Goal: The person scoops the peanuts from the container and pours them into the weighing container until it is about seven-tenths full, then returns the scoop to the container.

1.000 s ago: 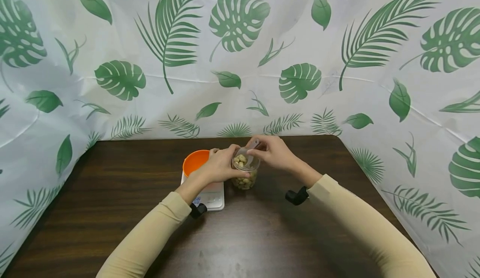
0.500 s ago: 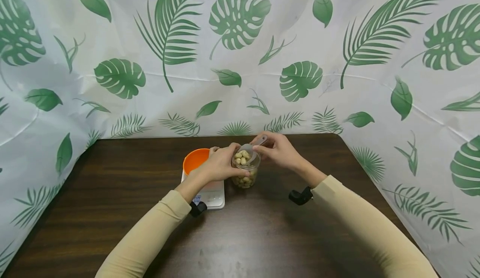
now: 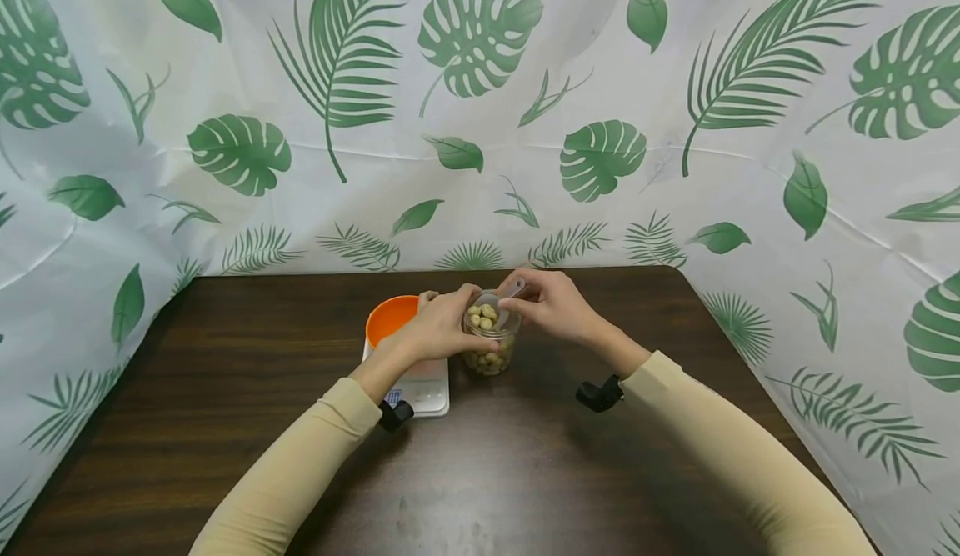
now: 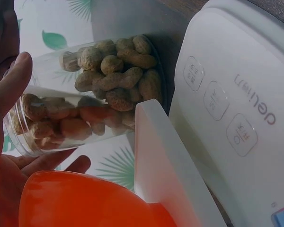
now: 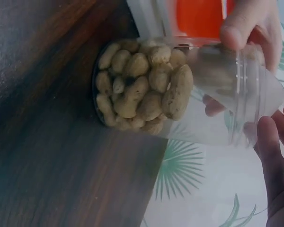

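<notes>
The left grip curls around a clear jar of peanuts, an orange bowl just to its left; the right grip pinches a plastic scoop in the jar's mouth. A steady jar and level scoop should limit spills.

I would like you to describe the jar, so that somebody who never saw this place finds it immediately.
On the dark wooden table, toward its far edge, find the white scale bearing an orange bowl. The jar stands just right of the scale, gripped near its rim by the person's left hand. Unlike the opaque bowl, it is clear, showing peanuts in their shells.
</notes>
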{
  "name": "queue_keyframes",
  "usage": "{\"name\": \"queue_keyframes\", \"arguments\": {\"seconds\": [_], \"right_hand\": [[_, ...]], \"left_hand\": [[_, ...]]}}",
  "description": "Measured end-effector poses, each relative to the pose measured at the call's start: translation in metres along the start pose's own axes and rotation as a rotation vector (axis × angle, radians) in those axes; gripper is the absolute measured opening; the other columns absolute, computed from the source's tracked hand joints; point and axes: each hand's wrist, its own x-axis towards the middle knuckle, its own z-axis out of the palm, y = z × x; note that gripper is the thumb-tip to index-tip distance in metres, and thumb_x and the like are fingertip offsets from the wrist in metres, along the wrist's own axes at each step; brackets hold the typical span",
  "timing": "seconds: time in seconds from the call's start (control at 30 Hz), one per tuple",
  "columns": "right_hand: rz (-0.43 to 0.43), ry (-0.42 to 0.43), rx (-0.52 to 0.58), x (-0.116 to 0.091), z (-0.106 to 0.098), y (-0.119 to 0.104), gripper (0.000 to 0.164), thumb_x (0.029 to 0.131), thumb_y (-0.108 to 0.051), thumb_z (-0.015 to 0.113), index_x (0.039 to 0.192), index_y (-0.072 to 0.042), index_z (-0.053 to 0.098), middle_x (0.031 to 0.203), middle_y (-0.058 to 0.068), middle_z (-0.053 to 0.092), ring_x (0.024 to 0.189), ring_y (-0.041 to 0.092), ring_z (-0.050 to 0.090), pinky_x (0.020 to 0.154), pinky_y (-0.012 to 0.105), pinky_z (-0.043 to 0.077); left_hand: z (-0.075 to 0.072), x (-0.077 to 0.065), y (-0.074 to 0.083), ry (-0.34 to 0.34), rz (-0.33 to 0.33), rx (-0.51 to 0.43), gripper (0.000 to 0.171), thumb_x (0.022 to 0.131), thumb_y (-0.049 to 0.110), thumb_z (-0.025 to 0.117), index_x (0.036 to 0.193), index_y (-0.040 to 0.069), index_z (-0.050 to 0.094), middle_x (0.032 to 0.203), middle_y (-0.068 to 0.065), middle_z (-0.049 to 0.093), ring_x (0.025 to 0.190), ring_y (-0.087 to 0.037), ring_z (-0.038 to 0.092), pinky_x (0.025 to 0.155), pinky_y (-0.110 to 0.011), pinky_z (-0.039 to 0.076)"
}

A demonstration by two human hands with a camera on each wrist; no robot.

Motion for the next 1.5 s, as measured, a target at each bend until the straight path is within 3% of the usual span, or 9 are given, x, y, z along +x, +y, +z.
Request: {"name": "queue_keyframes", "arguments": {"seconds": [0.17, 0.43, 0.57, 0.83, 1.0, 1.1, 1.3, 1.5], "right_hand": [[-0.001, 0.003, -0.004, 0.002, 0.002, -0.003, 0.013, 0.098, -0.023, 0.074, 0.11, -0.017, 0.074, 0.095, 0.001, 0.072, 0.063, 0.017, 0.068, 0.058, 0.041, 0.057], [0.054, 0.017, 0.105, -0.003, 0.0, -0.002, 0.015, 0.099, -0.022, 0.072, 0.112, -0.015, 0.074, 0.103, 0.006, 0.071, 0.065, 0.037, 0.068, 0.056, 0.051, 0.056], [0.057, 0.01, 0.111, -0.004, -0.003, -0.001, 0.016, 0.099, -0.024, 0.072, 0.113, -0.016, 0.073, 0.106, 0.007, 0.071, 0.062, 0.031, 0.068, 0.057, 0.055, 0.056], [0.074, 0.074, 0.133, -0.006, -0.008, -0.001, 0.015, 0.099, -0.021, 0.071, 0.113, -0.015, 0.073, 0.106, 0.006, 0.072, 0.062, 0.033, 0.066, 0.055, 0.045, 0.056], [0.081, 0.091, 0.117, -0.008, -0.002, 0.004, 0.018, 0.101, -0.018, 0.069, 0.118, -0.012, 0.072, 0.108, 0.006, 0.07, 0.074, 0.022, 0.067, 0.067, 0.052, 0.057], [0.067, 0.13, 0.135, -0.01, 0.001, 0.008, 0.019, 0.101, -0.013, 0.068, 0.118, -0.008, 0.072, 0.106, 0.008, 0.07, 0.077, 0.022, 0.066, 0.069, 0.056, 0.056], [0.036, 0.168, 0.237, -0.013, 0.003, 0.015, 0.016, 0.1, -0.008, 0.068, 0.115, -0.002, 0.072, 0.108, 0.011, 0.068, 0.085, 0.027, 0.069, 0.074, 0.047, 0.059], [0.01, 0.178, 0.323, -0.016, 0.005, 0.019, 0.016, 0.1, -0.006, 0.068, 0.114, 0.001, 0.07, 0.107, 0.015, 0.068, 0.095, 0.043, 0.068, 0.081, 0.037, 0.059]], "left_hand": [[-0.001, 0.0, -0.002, -0.001, 0.003, -0.003, 0.087, 0.084, 0.057, 0.08, 0.147, 0.009, 0.045, 0.127, -0.002, 0.067, 0.113, -0.019, 0.062, 0.105, -0.056, 0.024], [-0.001, -0.002, 0.001, -0.013, -0.015, 0.012, 0.09, 0.083, 0.059, 0.08, 0.149, 0.008, 0.044, 0.132, -0.004, 0.065, 0.116, -0.019, 0.062, 0.105, -0.055, 0.025], [-0.002, -0.002, 0.003, -0.013, -0.016, 0.011, 0.091, 0.083, 0.06, 0.08, 0.148, 0.008, 0.044, 0.132, -0.004, 0.065, 0.117, -0.02, 0.061, 0.106, -0.056, 0.024], [-0.004, -0.002, 0.001, -0.011, -0.023, 0.011, 0.089, 0.083, 0.058, 0.081, 0.148, 0.008, 0.045, 0.131, -0.005, 0.065, 0.117, -0.021, 0.061, 0.106, -0.056, 0.024], [-0.003, -0.002, 0.001, -0.016, -0.02, 0.026, 0.09, 0.084, 0.059, 0.08, 0.149, 0.008, 0.044, 0.13, -0.005, 0.066, 0.117, -0.021, 0.062, 0.106, -0.056, 0.025], [-0.002, -0.001, 0.001, -0.014, -0.016, 0.022, 0.09, 0.083, 0.059, 0.08, 0.148, 0.008, 0.044, 0.128, -0.004, 0.067, 0.115, -0.021, 0.062, 0.105, -0.056, 0.025], [-0.002, -0.001, 0.001, -0.009, -0.022, 0.016, 0.087, 0.082, 0.058, 0.081, 0.146, 0.01, 0.046, 0.127, -0.003, 0.067, 0.114, -0.02, 0.062, 0.105, -0.054, 0.025], [-0.005, -0.001, 0.0, -0.018, -0.025, 0.021, 0.088, 0.083, 0.059, 0.081, 0.146, 0.01, 0.045, 0.128, -0.003, 0.066, 0.116, -0.021, 0.061, 0.107, -0.055, 0.023]]}}
